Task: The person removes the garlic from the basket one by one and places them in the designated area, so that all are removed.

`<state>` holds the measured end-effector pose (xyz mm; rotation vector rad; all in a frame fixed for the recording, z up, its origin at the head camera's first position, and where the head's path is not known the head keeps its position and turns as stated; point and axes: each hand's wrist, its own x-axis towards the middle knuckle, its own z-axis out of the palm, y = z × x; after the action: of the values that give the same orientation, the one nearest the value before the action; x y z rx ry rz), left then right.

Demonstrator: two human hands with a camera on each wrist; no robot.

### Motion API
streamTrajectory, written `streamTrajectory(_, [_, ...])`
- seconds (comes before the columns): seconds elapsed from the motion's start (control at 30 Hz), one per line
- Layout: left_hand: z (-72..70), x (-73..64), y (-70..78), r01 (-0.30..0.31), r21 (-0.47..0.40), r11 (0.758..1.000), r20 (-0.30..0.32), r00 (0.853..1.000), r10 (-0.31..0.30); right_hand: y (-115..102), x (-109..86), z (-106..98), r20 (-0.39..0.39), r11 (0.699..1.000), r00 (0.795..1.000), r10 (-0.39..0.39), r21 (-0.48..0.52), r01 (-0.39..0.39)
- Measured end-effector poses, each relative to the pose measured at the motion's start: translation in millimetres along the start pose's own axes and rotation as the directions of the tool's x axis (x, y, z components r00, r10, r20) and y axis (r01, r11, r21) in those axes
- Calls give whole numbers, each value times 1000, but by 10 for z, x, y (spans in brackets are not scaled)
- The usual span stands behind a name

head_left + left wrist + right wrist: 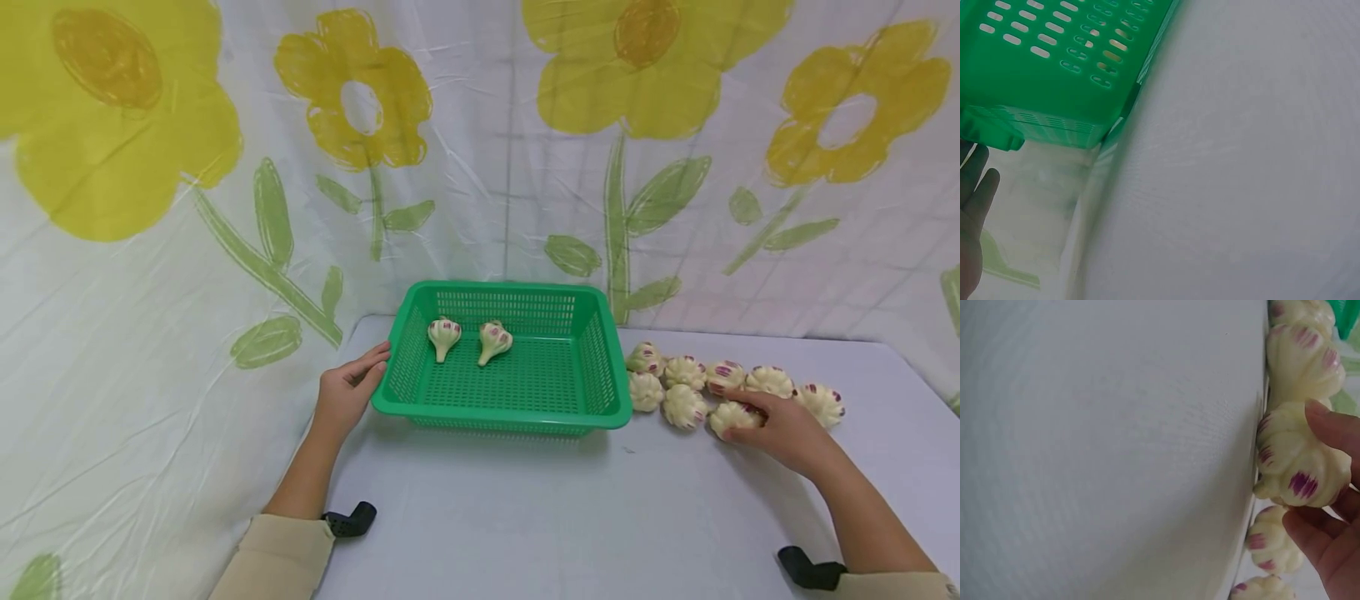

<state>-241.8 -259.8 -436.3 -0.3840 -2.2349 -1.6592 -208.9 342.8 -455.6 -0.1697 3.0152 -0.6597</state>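
Observation:
My left hand rests its fingers against the left rim of a green plastic basket. In the left wrist view, the fingers look fairly straight beside the basket's handle tab. On the right, my right hand grips a white garlic bulb with purple streaks. Thumb and fingers lie on opposite sides of that bulb in the right wrist view. Inside the basket, toward the back left, lie two garlic bulbs, one left of the other, stems toward me.
Several more garlic bulbs sit close together on the white table, right of the basket. A white cloth with yellow flowers hangs behind the table and along its left side.

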Motion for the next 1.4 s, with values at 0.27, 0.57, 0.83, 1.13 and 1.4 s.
streamTrajectory(0.27, [-5, -4, 4, 2, 5, 1000, -1, 1000, -2, -38, 7, -25, 14, 1000, 1000, 9, 1, -9])
streamTrajectory(0.57, [3, -9, -7, 6, -26, 1000, 6, 1000, -6, -52, -19, -69, 27, 1000, 1000, 8, 7, -8])
streamTrajectory(0.83, [2, -10, -29, 11, -12, 1000, 15, 1000, -11, -102, -13, -114, 43, 1000, 999, 3, 28, -4])
streamTrajectory(1.13, [-1, -9, -13, 7, -32, 999, 14, 1000, -7, -64, -56, -159, 56, 1000, 998, 2, 28, -4])
streamTrajectory(1.4, [-2, -22, -12, 6, -30, 1000, 14, 1000, -6, 11, -65, -116, 34, 1000, 999, -22, 12, 21])
